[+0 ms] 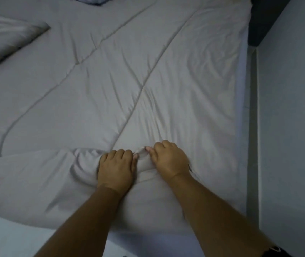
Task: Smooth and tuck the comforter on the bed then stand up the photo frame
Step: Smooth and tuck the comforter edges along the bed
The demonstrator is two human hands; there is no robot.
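Note:
A pale grey quilted comforter [110,80] covers the bed, with stitched seams running diagonally and many creases. Its near edge is folded back on itself in a thick roll along the front. My left hand [115,166] and my right hand [170,159] lie close together on that fold, both with fingers curled into the fabric and bunching a small ridge between them. No photo frame is in view.
A pillow [5,41] lies at the far left and another pillow [96,0] at the top edge. A dark headboard [263,19] stands at the top right. A light wall [292,127] runs close along the bed's right side, with a narrow gap.

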